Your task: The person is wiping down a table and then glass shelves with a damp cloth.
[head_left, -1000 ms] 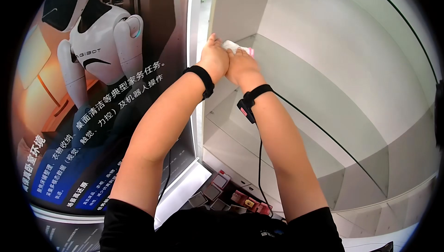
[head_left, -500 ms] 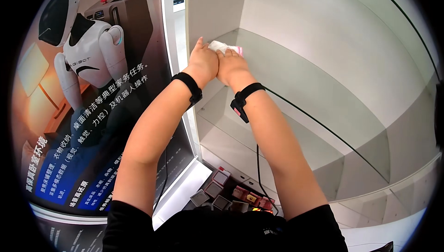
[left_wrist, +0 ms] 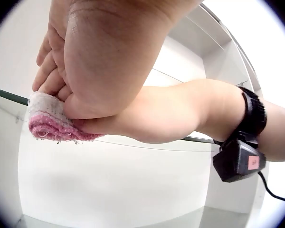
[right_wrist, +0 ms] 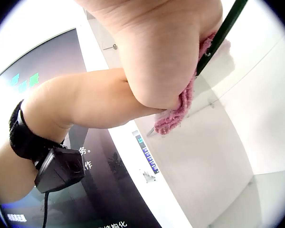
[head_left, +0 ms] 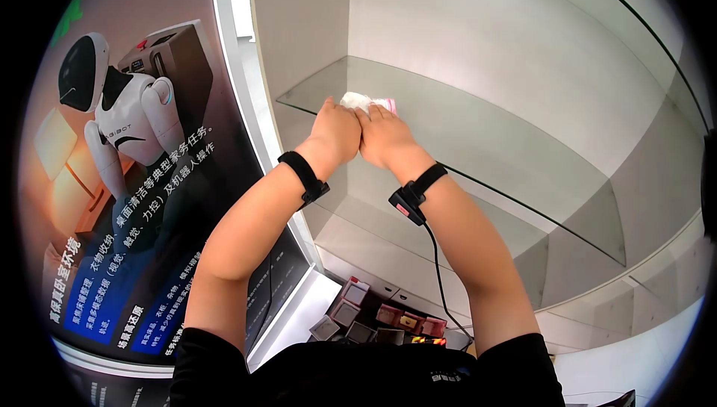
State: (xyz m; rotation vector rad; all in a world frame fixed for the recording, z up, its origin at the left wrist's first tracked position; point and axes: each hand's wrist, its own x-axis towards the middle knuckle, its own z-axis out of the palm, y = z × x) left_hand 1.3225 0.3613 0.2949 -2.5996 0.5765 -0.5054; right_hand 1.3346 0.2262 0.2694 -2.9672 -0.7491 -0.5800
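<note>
A folded white and pink cloth lies over the front edge of a glass shelf. My left hand and right hand sit side by side on it, fingers on top. In the left wrist view, the cloth hangs below the dark glass edge, with a thumb beneath. The left hand and right hand grip it together. Pink folds of the cloth show under the right hand in the right wrist view.
A cabinet side wall rises left of the shelf. Beside it stands a poster picturing a robot. Several small boxes lie low in front of my body. A black cable hangs from the right wrist.
Both hands, still on the cloth, have moved rightward along the shelf's front edge, away from the left wall. The head view has shifted, and the shelf's left end now shows.
</note>
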